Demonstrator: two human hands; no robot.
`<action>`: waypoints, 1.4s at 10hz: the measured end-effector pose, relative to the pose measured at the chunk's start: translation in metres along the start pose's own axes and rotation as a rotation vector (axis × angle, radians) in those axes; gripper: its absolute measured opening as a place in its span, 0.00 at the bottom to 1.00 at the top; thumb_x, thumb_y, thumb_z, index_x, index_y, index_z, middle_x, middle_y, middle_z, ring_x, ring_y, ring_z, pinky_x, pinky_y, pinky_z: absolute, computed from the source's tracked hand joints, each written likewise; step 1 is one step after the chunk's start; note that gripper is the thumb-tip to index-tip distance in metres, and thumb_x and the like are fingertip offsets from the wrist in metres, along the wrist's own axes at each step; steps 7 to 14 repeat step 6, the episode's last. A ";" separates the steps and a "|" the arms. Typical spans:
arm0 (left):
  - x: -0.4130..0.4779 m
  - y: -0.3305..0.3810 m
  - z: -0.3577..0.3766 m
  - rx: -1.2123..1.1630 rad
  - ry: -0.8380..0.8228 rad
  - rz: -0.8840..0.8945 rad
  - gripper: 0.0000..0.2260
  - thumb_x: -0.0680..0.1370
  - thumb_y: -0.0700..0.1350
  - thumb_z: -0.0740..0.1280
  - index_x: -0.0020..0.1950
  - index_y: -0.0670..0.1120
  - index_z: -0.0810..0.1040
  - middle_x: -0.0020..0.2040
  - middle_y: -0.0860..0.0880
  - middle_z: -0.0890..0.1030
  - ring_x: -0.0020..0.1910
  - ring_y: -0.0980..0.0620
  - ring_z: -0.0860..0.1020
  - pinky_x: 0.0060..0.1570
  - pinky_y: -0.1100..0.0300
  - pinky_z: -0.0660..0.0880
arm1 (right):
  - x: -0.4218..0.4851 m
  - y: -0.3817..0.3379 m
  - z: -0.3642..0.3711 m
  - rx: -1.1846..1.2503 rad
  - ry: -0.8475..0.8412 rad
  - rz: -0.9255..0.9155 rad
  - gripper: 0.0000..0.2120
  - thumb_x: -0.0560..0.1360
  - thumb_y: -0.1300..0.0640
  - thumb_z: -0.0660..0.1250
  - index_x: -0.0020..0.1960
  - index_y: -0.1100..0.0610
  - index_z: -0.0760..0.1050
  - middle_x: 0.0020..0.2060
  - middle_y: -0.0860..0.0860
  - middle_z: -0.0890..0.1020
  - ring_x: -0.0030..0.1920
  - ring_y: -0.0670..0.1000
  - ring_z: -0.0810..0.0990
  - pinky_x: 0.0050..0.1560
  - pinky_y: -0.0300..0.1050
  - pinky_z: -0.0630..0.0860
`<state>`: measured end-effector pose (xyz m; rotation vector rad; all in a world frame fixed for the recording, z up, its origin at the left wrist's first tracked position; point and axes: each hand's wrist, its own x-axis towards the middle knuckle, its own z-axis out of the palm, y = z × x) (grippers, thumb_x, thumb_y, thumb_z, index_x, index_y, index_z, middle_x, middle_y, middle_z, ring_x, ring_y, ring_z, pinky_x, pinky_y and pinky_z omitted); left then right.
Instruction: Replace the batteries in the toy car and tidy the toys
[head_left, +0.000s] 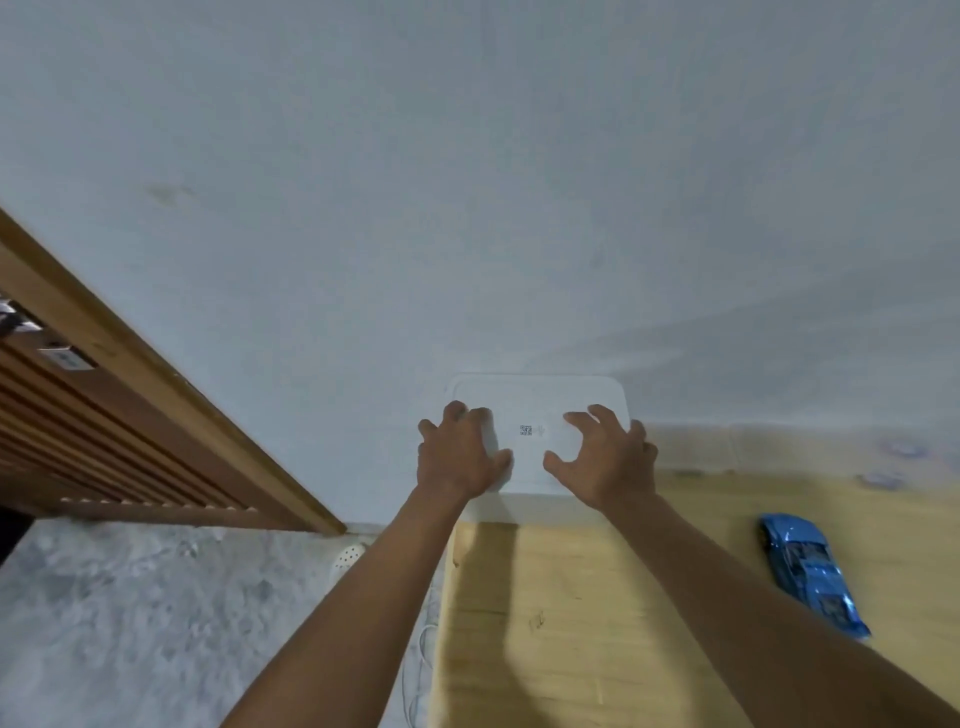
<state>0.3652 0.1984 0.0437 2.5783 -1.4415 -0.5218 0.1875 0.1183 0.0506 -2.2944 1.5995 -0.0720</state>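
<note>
Head view: looks forward-down, close over table (571, 623) edge.

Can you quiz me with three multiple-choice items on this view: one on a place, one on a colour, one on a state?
1. Where is the toy car?
A. On the wooden table, to the right of the hands
B. On top of the white box
C. On the grey floor by the wall

2. What colour is the car?
A. Red
B. Blue
C. Green

3. What are the hands doing?
A. Both rest on the lid of the white box
B. Both hold the car
C. One holds a battery

Answers:
1 A, the car lies on the table, apart from the right hand.
2 B, its body is shiny blue.
3 A, the left hand and right hand sit spread on the lid, which is on the box.
</note>
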 end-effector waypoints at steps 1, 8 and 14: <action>0.003 -0.005 -0.003 0.025 -0.002 -0.007 0.31 0.78 0.63 0.66 0.77 0.50 0.64 0.77 0.48 0.63 0.68 0.37 0.67 0.63 0.48 0.71 | 0.001 -0.001 0.002 -0.015 0.003 -0.009 0.33 0.69 0.33 0.69 0.71 0.42 0.69 0.73 0.43 0.68 0.68 0.60 0.69 0.66 0.56 0.69; 0.002 -0.017 0.016 0.016 -0.068 0.035 0.39 0.83 0.65 0.49 0.83 0.44 0.35 0.83 0.46 0.31 0.82 0.35 0.40 0.81 0.40 0.46 | 0.013 0.023 0.023 -0.134 -0.142 -0.137 0.43 0.74 0.25 0.49 0.80 0.41 0.36 0.80 0.45 0.36 0.79 0.61 0.33 0.76 0.67 0.48; 0.002 -0.017 0.016 0.016 -0.068 0.035 0.39 0.83 0.65 0.49 0.83 0.44 0.35 0.83 0.46 0.31 0.82 0.35 0.40 0.81 0.40 0.46 | 0.013 0.023 0.023 -0.134 -0.142 -0.137 0.43 0.74 0.25 0.49 0.80 0.41 0.36 0.80 0.45 0.36 0.79 0.61 0.33 0.76 0.67 0.48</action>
